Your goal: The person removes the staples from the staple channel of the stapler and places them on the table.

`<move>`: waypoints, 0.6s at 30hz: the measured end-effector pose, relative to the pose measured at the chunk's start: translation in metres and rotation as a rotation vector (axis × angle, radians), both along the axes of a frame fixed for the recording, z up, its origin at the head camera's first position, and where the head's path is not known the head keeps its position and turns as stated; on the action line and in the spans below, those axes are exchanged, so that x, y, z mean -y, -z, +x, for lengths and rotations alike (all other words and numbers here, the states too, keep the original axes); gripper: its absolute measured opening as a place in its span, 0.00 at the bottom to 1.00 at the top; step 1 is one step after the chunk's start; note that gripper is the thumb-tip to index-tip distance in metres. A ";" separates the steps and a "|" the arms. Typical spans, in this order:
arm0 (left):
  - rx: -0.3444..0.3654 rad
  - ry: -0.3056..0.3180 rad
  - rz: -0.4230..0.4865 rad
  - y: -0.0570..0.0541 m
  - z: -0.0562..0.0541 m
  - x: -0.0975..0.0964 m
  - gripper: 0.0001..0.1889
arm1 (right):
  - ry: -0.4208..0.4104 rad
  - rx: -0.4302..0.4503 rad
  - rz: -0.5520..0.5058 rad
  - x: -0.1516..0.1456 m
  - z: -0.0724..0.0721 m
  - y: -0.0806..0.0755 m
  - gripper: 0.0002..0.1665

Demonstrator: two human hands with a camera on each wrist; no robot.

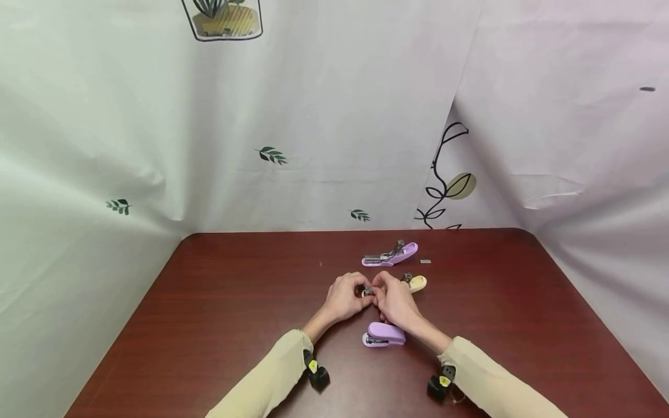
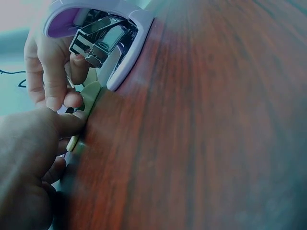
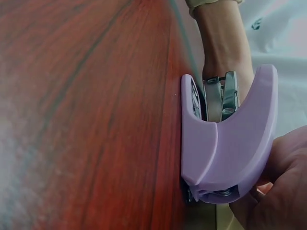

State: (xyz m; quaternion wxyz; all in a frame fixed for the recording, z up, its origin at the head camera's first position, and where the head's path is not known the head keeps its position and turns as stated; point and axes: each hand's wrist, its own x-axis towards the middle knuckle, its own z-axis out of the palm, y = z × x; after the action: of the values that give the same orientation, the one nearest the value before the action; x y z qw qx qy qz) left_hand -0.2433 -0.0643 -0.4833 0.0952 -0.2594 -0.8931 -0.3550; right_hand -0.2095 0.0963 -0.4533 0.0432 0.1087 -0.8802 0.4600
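Both hands meet over a pale yellow stapler [image 1: 417,284], which lies with its top swung far back on the table. My left hand [image 1: 345,296] pinches its front end between thumb and fingers. From the other side, the fingers of my right hand [image 1: 396,299] are curled in at the stapler's metal part, covering its middle. In the left wrist view the thumb of the left hand [image 2: 24,163] presses on the yellow base [image 2: 90,98]. A closed-up purple stapler [image 1: 385,335] sits just nearer than the right hand, and looms large in the right wrist view.
Behind the hands lies another purple stapler [image 1: 389,254], its top swung open. A small grey staple strip [image 1: 425,261] is to its right. The dark red wooden table [image 1: 251,290] ends at a patterned white curtain [image 1: 324,116].
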 end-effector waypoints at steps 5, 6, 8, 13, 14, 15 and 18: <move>-0.003 -0.006 0.010 0.000 -0.001 -0.004 0.09 | 0.008 0.021 -0.052 -0.007 0.003 -0.005 0.06; -0.004 -0.013 0.007 0.000 0.000 -0.003 0.10 | 0.004 0.031 -0.069 -0.006 0.003 -0.007 0.06; -0.012 -0.018 0.003 -0.001 -0.001 -0.002 0.10 | -0.006 0.045 -0.100 -0.008 0.004 -0.010 0.06; -0.012 0.000 0.001 -0.003 -0.001 -0.007 0.09 | -0.037 0.066 -0.147 -0.020 0.008 -0.021 0.07; -0.008 0.003 0.002 -0.003 0.000 -0.006 0.09 | -0.045 0.070 -0.154 -0.022 0.009 -0.023 0.08; -0.002 0.004 0.002 -0.003 0.001 -0.006 0.09 | -0.054 0.078 -0.162 -0.023 0.010 -0.024 0.08; 0.006 -0.010 0.000 -0.003 0.004 -0.003 0.08 | -0.068 0.089 -0.186 -0.027 0.012 -0.028 0.08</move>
State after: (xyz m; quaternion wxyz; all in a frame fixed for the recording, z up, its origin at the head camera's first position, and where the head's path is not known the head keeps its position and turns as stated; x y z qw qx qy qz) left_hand -0.2394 -0.0617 -0.4802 0.0943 -0.2539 -0.8946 -0.3554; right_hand -0.1979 0.1229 -0.4249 -0.0017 0.1137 -0.8304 0.5454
